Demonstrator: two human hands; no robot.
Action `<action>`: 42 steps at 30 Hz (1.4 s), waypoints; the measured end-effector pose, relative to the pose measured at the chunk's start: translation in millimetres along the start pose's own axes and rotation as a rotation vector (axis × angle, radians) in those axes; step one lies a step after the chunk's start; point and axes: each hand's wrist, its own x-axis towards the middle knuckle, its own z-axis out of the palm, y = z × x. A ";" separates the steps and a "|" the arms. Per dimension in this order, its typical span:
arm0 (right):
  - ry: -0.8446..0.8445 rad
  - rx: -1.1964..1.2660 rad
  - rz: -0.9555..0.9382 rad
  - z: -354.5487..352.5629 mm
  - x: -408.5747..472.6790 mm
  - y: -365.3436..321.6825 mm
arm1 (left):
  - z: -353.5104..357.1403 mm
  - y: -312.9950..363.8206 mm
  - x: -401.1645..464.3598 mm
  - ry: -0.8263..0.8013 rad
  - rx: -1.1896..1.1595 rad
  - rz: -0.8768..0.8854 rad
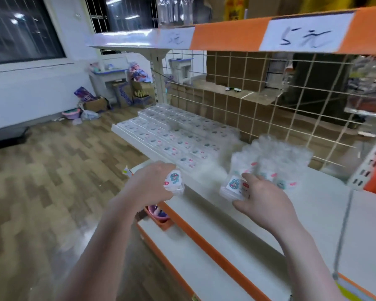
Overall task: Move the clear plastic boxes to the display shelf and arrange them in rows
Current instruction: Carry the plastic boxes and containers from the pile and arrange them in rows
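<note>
Looking at this, I'd say the job is well past halfway but not finished. The white metal display shelf (326,205) already has a big block of small clear plastic boxes with cartoon stickers (172,135) laid flat in tidy rows at its left end, stepped up in a few tiers toward the back. What's left is the loose heap of the same clear boxes (278,161) sitting further right on the shelf, just behind the right hand, not lined up at all.

Both hands are busy. The left hand (154,185) is curled around one clear box (173,181), held just off the shelf's front edge. The right hand (261,198) has its fingers wrapped around another box (236,187) that seems to rest on the shelf at the front of the heap. It's blurry, so I can't tell exactly how the fingers sit.

Other stuff: a wire grid back panel (269,101) behind the shelf, an upper shelf with an orange strip and handwritten price label (308,35) overhead, a lower orange-edged shelf (204,242) with a small orange tray (161,216) on it, and cardboard cartons (126,94) on the wood-pattern floor (41,181). Nothing really blocks the way; the heap itself crowds the open space next to the rows.
</note>
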 end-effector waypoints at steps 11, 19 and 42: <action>-0.056 -0.052 0.102 52.1 121.6 -86.1 | -10.5 -119.3 119.0 -0.034 -0.105 0.089; -0.035 -0.055 0.361 106.1 232.6 -161.7 | -26.8 -249.1 231.5 -0.124 0.013 0.229; -0.143 -0.121 0.467 134.6 366.2 -180.7 | -43.9 -320.8 345.7 -0.260 -0.016 0.446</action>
